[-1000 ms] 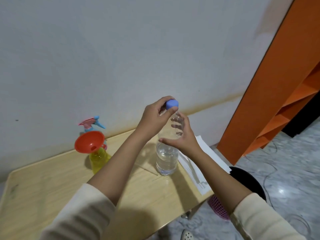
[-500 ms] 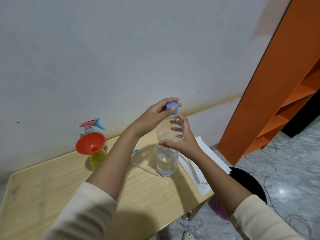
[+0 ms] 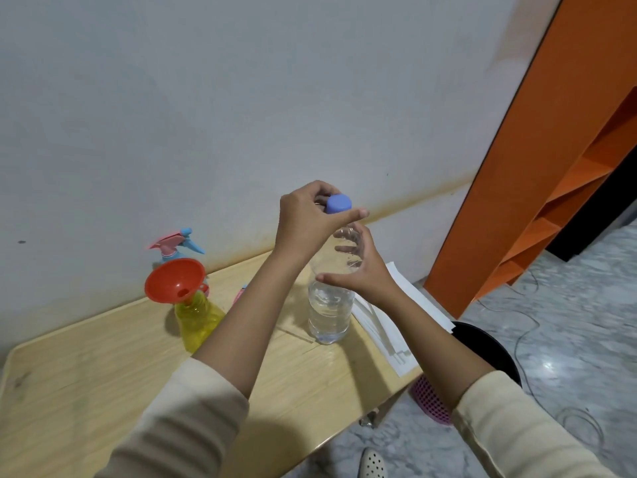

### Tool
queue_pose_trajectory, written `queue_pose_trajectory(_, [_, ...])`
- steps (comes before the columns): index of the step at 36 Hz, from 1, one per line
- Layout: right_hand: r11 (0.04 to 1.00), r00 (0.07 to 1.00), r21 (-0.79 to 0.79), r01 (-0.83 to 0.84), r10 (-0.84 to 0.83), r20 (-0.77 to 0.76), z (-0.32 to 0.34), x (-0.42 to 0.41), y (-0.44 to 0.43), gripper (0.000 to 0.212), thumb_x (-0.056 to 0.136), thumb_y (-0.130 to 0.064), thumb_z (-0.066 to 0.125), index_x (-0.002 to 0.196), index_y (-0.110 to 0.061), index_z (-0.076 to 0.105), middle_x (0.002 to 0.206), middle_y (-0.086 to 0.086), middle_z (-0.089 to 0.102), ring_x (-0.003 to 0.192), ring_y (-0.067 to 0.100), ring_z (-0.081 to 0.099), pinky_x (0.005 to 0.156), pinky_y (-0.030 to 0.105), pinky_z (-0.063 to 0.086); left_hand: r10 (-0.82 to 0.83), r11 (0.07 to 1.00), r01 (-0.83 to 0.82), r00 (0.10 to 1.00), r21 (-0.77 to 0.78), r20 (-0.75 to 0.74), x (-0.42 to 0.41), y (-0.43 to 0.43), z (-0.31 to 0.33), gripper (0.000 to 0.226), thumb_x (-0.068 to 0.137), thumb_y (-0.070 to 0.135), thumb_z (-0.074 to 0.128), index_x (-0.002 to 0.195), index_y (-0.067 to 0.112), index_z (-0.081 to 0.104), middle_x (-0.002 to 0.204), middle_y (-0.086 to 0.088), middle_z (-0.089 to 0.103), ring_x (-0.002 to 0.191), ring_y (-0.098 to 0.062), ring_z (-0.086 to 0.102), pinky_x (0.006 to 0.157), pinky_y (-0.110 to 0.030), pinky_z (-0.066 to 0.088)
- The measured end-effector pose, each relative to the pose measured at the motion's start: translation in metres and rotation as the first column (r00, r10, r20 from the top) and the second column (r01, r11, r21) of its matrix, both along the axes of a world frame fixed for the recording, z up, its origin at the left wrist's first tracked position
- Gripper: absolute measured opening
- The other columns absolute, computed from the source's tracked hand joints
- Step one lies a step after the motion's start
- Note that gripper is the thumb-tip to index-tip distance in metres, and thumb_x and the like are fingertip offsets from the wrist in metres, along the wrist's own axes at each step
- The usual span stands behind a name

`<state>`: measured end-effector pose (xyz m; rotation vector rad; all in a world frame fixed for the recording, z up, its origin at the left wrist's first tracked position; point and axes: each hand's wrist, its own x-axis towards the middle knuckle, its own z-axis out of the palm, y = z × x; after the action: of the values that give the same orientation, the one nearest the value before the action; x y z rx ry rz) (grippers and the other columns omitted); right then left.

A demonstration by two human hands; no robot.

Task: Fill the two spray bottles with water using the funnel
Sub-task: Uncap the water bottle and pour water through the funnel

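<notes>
A clear water bottle (image 3: 330, 313), partly filled, stands upright on the wooden table (image 3: 103, 381). My left hand (image 3: 306, 222) pinches its blue cap (image 3: 338, 203) at the top. My right hand (image 3: 365, 270) wraps around the bottle's upper body. To the left, a yellow spray bottle (image 3: 198, 319) stands with an orange funnel (image 3: 174, 280) in its neck. Behind it a second spray bottle shows only its pink and blue trigger head (image 3: 175, 243). A small pink and blue piece (image 3: 241, 292) peeks out beside my left forearm.
White paper sheets (image 3: 396, 332) lie on the table's right end. A dark bin with a pink mesh basket (image 3: 482, 343) stands on the floor below that edge. An orange shelf unit (image 3: 558, 150) rises at right. The wall is close behind the table.
My left hand has turned on the blue cap, its fingers shifting around it. The bottle and my right hand stay in place. The view has shifted slightly.
</notes>
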<state>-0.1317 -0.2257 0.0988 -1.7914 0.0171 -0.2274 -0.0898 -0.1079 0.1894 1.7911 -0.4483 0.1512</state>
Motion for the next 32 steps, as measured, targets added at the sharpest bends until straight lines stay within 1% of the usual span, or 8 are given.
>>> queue_pose_trajectory(4, [0.999, 1.0, 0.04, 0.003, -0.003, -0.006, -0.001, 0.0, -0.002, 0.101, 0.045, -0.041, 0.085, 0.129, -0.044, 0.03, 0.133, -0.007, 0.045, 0.116, 0.012, 0.051, 0.071, 0.005, 0.043, -0.367, 0.927, 0.374, 0.918, 0.021, -0.151, 0.008, 0.019, -0.004, 0.042, 0.088, 0.026, 0.066, 0.127, 0.019, 0.054, 0.118, 0.004, 0.064, 0.107, -0.001, 0.06, 0.095, -0.019, 0.044])
queue_pose_trajectory(7, [0.999, 1.0, 0.034, 0.003, -0.003, -0.008, -0.003, 0.002, 0.0, 0.102, 0.044, -0.04, 0.085, 0.131, -0.04, 0.031, 0.133, -0.006, 0.046, 0.116, 0.013, 0.052, 0.071, 0.006, 0.044, -0.425, 0.886, 0.45, 0.884, 0.109, -0.197, 0.01, 0.025, -0.004, 0.047, 0.097, 0.026, 0.05, 0.141, 0.02, 0.038, 0.134, 0.002, 0.054, 0.124, -0.005, 0.05, 0.106, -0.021, 0.036])
queue_pose_trajectory(10, [0.999, 1.0, 0.029, 0.018, -0.018, 0.003, -0.006, 0.002, 0.002, 0.103, 0.044, -0.042, 0.085, 0.131, -0.039, 0.03, 0.133, -0.006, 0.047, 0.114, 0.011, 0.053, 0.073, 0.006, 0.043, -0.38, 0.906, 0.398, 0.915, 0.147, -0.133, 0.01, 0.025, -0.001, 0.028, 0.097, 0.02, 0.051, 0.125, 0.017, 0.053, 0.119, 0.001, 0.062, 0.109, -0.005, 0.058, 0.1, -0.021, 0.042])
queue_pose_trajectory(14, [0.998, 0.999, 0.051, 0.027, -0.028, 0.019, -0.006, 0.002, 0.005, 0.102, 0.043, -0.043, 0.084, 0.129, -0.043, 0.03, 0.134, -0.006, 0.047, 0.115, 0.012, 0.052, 0.081, 0.018, 0.042, -0.28, 0.953, 0.288, 0.956, 0.099, -0.086, 0.005, 0.02, -0.004, 0.022, 0.093, 0.019, 0.058, 0.115, 0.018, 0.059, 0.102, 0.009, 0.064, 0.088, 0.009, 0.059, 0.084, -0.007, 0.043])
queue_pose_trajectory(21, [0.998, 0.997, 0.028, 0.054, -0.056, 0.047, -0.008, 0.002, 0.003, 0.093, 0.05, -0.032, 0.087, 0.119, -0.055, 0.029, 0.129, -0.016, 0.046, 0.115, 0.007, 0.052, 0.093, 0.03, 0.045, -0.037, 0.999, 0.037, 0.999, -0.012, 0.018, -0.011, 0.003, -0.01, 0.02, 0.084, 0.023, 0.07, 0.101, 0.013, 0.068, 0.086, 0.002, 0.068, 0.079, -0.009, 0.062, 0.076, -0.015, 0.047])
queue_pose_trajectory(24, [0.998, 0.996, 0.006, 0.055, -0.056, 0.063, -0.013, 0.002, 0.002, 0.097, 0.052, -0.029, 0.088, 0.126, -0.051, 0.03, 0.132, -0.017, 0.046, 0.116, -0.001, 0.05, 0.099, 0.033, 0.045, 0.063, 0.996, -0.06, 0.997, -0.07, 0.041, -0.015, -0.001, -0.01, 0.021, 0.076, 0.023, 0.078, 0.092, 0.012, 0.069, 0.081, 0.004, 0.068, 0.078, -0.008, 0.065, 0.076, -0.016, 0.05])
queue_pose_trajectory(28, [0.999, 0.996, 0.002, 0.051, -0.051, 0.068, -0.016, 0.001, 0.001, 0.105, 0.05, -0.035, 0.088, 0.138, -0.036, 0.029, 0.136, -0.009, 0.046, 0.119, 0.006, 0.05, 0.096, 0.032, 0.047, 0.204, 0.975, -0.201, 0.979, -0.097, 0.024, -0.016, -0.005, -0.009, 0.03, 0.064, 0.031, 0.086, 0.082, 0.02, 0.064, 0.073, 0.012, 0.065, 0.075, -0.005, 0.066, 0.071, -0.014, 0.053])
queue_pose_trajectory(32, [0.996, 0.994, 0.002, 0.085, -0.085, 0.073, -0.017, 0.003, 0.004, 0.103, 0.05, -0.038, 0.087, 0.135, -0.04, 0.028, 0.134, -0.013, 0.047, 0.119, 0.003, 0.05, 0.1, 0.037, 0.046, 0.262, 0.963, -0.258, 0.964, -0.08, 0.05, -0.017, -0.008, -0.007, 0.032, 0.062, 0.037, 0.086, 0.081, 0.02, 0.066, 0.074, 0.009, 0.066, 0.074, -0.005, 0.065, 0.067, -0.015, 0.052])
